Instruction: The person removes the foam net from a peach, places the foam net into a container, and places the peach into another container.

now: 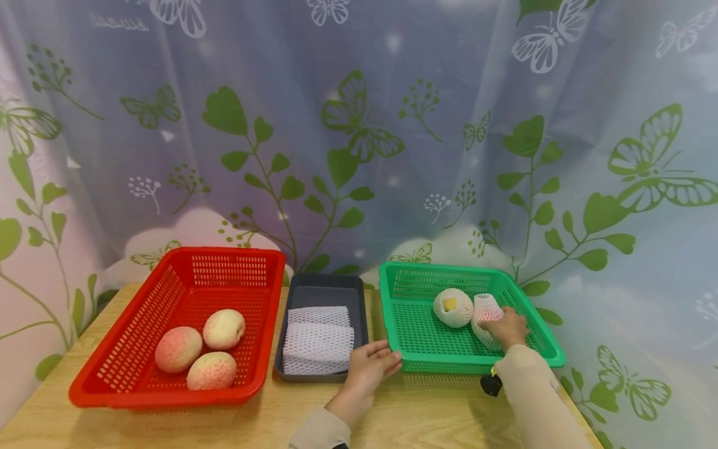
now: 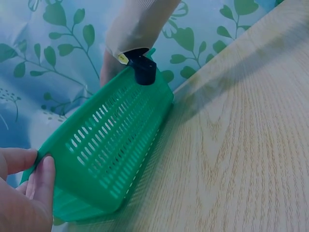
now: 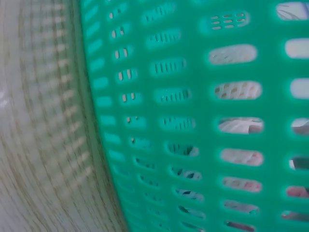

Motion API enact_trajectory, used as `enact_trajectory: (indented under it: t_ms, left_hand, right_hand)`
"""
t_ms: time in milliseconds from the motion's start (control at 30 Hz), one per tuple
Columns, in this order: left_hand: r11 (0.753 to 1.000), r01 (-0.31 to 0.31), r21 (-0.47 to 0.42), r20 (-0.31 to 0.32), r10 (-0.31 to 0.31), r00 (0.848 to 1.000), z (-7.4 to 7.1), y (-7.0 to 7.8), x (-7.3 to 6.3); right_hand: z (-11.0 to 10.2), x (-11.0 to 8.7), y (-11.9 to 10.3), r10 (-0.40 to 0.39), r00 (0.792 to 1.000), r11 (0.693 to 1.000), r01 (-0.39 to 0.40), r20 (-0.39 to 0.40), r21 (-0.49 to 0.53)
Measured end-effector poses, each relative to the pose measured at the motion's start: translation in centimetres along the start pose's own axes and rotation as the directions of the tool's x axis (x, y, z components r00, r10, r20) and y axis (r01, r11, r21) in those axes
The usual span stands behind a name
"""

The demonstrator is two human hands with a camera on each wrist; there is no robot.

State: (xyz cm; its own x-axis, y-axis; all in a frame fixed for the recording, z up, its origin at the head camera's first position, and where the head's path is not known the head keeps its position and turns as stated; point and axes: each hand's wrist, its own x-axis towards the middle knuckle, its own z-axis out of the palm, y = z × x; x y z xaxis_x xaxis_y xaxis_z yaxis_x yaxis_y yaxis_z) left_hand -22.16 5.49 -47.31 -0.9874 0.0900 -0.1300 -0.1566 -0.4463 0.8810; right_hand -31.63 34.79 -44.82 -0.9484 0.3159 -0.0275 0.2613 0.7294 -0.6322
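While the left grip (image 1: 368,368) pinches the green basket's rim (image 1: 449,362), the right grip (image 1: 509,328) holds netted fruit (image 1: 485,307) right of open floor (image 1: 415,327).

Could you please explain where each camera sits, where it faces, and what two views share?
Head: on the head, facing forward and down at the red basket, dark tray and green basket; left hand, right hand and both sleeves show.
Left wrist: on that wrist, looking along the green basket's outer side; left hand at its rim, right sleeve beyond.
Right wrist: on that wrist, facing the slotted wall close up; no hand plainly shows.
Head and left wrist share the green basket and both hands.
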Motion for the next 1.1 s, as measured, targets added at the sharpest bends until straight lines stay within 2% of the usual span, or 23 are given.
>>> enact_trajectory:
  t_ms: [200,433,667,867,1100]
  left_hand:
    - [1.000,-0.001,-0.009,0.007,0.001,1.000,-0.1,0.0,0.0]
    - [1.000,-0.002,-0.015,0.013,0.002,1.000,-0.1,0.2,-0.2]
    - [1.000,-0.004,-0.023,0.011,0.004,1.000,-0.1,0.1,-0.2]
    - [1.000,-0.003,-0.026,0.006,0.003,1.000,0.0,0.2,-0.3]
    - [1.000,0.001,-0.017,0.007,0.000,1.000,0.0,0.2,-0.4]
  right_hand:
    - [0.2,0.4,0.2,0.028,0.999,0.990,-0.034,0.047,0.138]
    - [-0.1,0.8,0.6,0.064,0.988,0.994,-0.076,0.143,0.078]
    - [0.1,0.8,0.5,0.030,0.991,0.987,-0.050,0.130,0.156]
    - [0.2,1.0,0.7,0.040,0.995,0.987,-0.054,0.093,0.154]
    - [0.2,0.2,0.4,0.037,0.997,0.990,-0.046,0.066,0.130]
